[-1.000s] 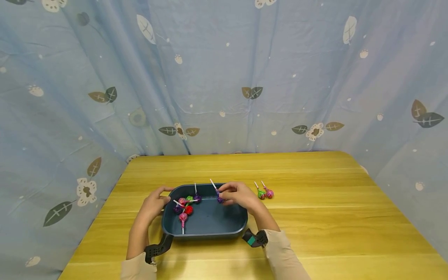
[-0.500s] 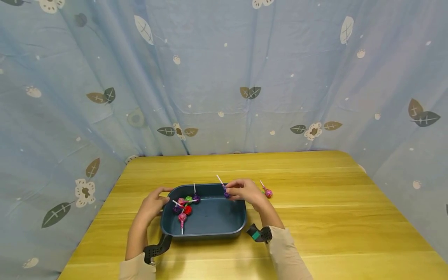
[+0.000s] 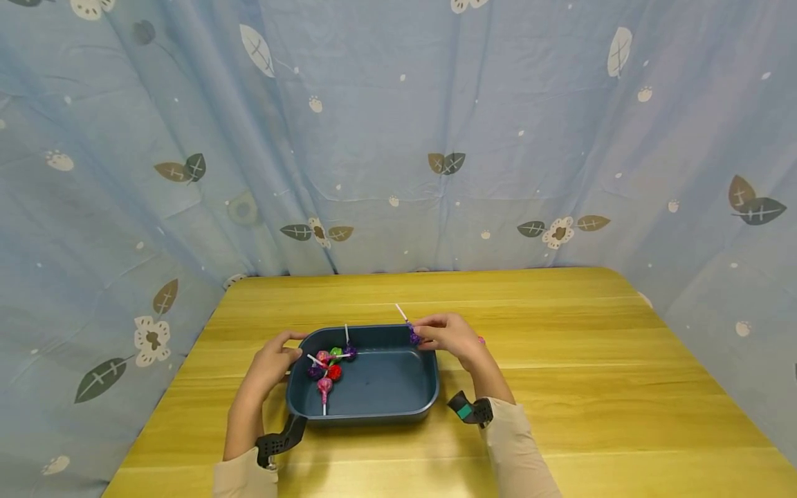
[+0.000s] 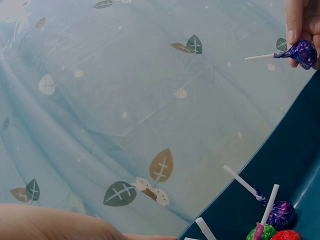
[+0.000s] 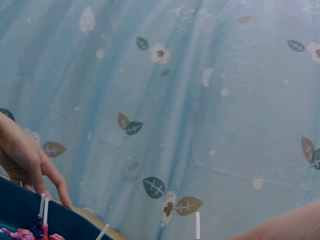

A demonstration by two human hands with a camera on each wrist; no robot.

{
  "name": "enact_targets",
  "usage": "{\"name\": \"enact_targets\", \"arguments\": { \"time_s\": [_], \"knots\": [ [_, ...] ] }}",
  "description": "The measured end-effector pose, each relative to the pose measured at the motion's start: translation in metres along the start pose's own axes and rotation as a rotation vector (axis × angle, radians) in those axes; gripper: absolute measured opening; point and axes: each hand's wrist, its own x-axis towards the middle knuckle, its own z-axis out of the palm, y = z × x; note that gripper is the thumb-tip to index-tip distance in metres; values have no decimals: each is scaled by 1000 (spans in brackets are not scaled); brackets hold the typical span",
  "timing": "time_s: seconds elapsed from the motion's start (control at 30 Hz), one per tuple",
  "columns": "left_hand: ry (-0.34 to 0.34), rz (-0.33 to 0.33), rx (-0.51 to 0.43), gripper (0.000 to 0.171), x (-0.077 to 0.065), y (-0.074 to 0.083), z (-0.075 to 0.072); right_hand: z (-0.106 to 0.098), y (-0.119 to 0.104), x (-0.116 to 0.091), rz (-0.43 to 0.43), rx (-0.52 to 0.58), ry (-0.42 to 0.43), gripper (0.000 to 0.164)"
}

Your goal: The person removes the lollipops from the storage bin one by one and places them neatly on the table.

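Pinching a purple-wrapped lollipop [image 3: 414, 337], stick tilted up and away, the right hand [image 3: 453, 337] holds it over the back right corner of a dark blue tray [image 3: 386, 387]. Other lollipops [image 3: 335, 372], in pink, red, green and purple, crowd the tray's left end, one stick poking above the back rim. At the left rim, the left hand [image 3: 270, 363] rests its fingers; whether it grips cannot be told. Behind the right hand, mostly blocked by it, something pink [image 3: 481, 340] shows on the wooden table [image 3: 591, 387]. A leaf-patterned blue curtain [image 3: 398, 124] hangs beyond.
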Motion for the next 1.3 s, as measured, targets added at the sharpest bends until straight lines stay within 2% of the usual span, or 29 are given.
{"name": "enact_targets", "arguments": {
  "time_s": [0.3, 0.93, 1.3],
  "knots": [
    [1, -2, -2, 35, 0, 1, -1, -16, 1, -1, -26, 11, 25, 28],
    [-3, 3, -14, 35, -1, 1, 0, -61, 14, -5, 46, 72, 166, 34],
    [2, -1, -5, 36, 0, 0, 0, -84, 21, -14, 99, 69, 286, 40]
  ]
}}
